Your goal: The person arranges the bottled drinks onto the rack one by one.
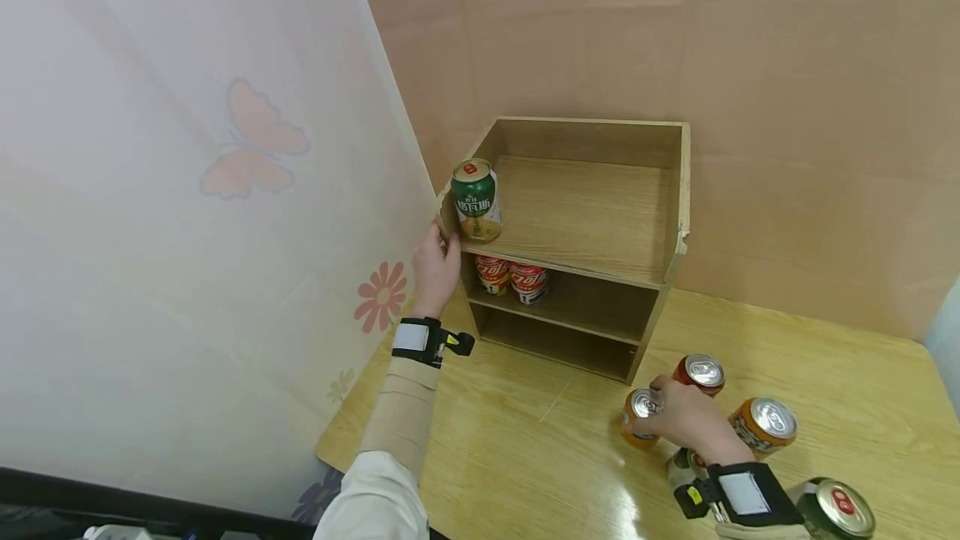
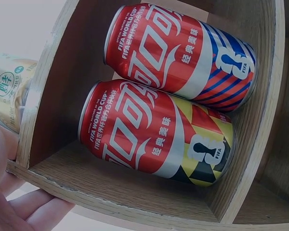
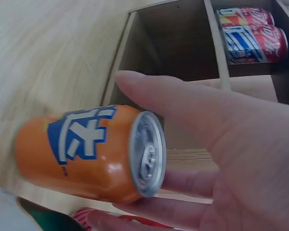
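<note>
At the left side of the wooden shelf (image 1: pixel 585 267), my left hand (image 1: pixel 437 269) grips the edge of the side panel. A green and white can (image 1: pixel 476 202) stands on the top level just above that hand. Two red cola cans (image 2: pixel 130 130) stand side by side on the middle level. My right hand (image 1: pixel 690 417) is spread around the top of an orange soda can (image 3: pixel 82 151) on the table. Its thumb (image 3: pixel 144 86) is straight, with a gap between it and the can, while the other fingers lie along the can's far side.
Close around my right hand stand a red can (image 1: pixel 703 372), another orange can (image 1: pixel 763 425) and a green can (image 1: pixel 836 508). A further can (image 1: pixel 681 471) is partly under my right wrist. A white wall sheet (image 1: pixel 225 315) borders the table (image 1: pixel 517 432) on the left.
</note>
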Tool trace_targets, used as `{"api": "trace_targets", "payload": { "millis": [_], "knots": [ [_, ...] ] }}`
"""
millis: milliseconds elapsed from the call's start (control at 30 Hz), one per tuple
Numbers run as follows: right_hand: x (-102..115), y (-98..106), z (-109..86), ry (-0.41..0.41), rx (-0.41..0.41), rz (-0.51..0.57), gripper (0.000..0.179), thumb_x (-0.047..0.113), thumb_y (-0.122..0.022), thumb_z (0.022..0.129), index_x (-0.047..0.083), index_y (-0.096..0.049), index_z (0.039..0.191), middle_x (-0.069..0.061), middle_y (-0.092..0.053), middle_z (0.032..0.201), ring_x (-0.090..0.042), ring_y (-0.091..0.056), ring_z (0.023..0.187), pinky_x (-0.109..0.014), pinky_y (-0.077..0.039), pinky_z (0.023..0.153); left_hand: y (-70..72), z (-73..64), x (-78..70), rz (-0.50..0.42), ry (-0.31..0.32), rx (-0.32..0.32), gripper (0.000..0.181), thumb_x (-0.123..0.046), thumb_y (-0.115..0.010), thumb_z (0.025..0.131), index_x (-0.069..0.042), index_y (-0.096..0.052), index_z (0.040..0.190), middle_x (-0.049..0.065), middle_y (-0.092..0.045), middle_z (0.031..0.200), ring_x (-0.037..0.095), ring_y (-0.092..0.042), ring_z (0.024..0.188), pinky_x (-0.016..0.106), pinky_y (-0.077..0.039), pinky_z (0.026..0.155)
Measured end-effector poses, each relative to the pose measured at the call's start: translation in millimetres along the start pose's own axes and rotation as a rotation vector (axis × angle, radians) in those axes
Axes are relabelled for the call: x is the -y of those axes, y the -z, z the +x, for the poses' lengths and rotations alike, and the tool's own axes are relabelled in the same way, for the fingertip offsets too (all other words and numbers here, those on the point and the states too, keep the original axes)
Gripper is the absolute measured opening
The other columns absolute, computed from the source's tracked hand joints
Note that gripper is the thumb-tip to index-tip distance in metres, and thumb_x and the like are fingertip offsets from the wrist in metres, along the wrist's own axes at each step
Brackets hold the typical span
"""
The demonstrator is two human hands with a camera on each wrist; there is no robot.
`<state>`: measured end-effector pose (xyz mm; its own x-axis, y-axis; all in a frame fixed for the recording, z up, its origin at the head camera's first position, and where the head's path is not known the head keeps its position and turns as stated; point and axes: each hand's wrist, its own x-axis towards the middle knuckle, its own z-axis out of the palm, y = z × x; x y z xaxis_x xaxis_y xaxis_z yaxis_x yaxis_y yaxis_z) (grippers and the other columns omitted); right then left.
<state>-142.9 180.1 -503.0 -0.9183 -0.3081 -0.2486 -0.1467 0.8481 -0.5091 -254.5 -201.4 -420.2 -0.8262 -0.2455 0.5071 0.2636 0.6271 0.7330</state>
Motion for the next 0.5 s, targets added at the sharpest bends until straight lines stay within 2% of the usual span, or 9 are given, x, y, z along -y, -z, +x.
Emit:
{"api": "trace_targets", "payload": {
  "millis": [333, 500],
  "knots": [
    [-3, -13, 7.8, -0.046, -0.021, 0.064, 0.074, 0.036, -0.092, 0.071, -0.012, -0.056, 0.115, -0.012, -0.067, 0.088, -0.027, -0.066, 0.077, -0.045, -0.055, 0.062, 0.2, -1.0, -0.1, -0.003, 0.012, -0.003, 0.027, -0.011, -0.055, 0.104, 0.002, -0.062, 0.127, 0.02, -0.068, 0.124, 0.031, -0.069, 0.101, 0.045, -0.057, 0.083],
    [-6, -18, 11.3, -0.055, -0.021, 0.081, 0.072, 0.033, -0.091, 0.071, -0.012, -0.055, 0.114, -0.012, -0.066, 0.086, -0.026, -0.066, 0.075, -0.043, -0.055, 0.061, 0.7, -1.0, -1.6, 0.009, 0.014, -0.003, 0.025, -0.011, -0.055, 0.104, 0.001, -0.062, 0.124, 0.02, -0.069, 0.12, 0.029, -0.069, 0.089, 0.044, -0.056, 0.073]
  ]
}}
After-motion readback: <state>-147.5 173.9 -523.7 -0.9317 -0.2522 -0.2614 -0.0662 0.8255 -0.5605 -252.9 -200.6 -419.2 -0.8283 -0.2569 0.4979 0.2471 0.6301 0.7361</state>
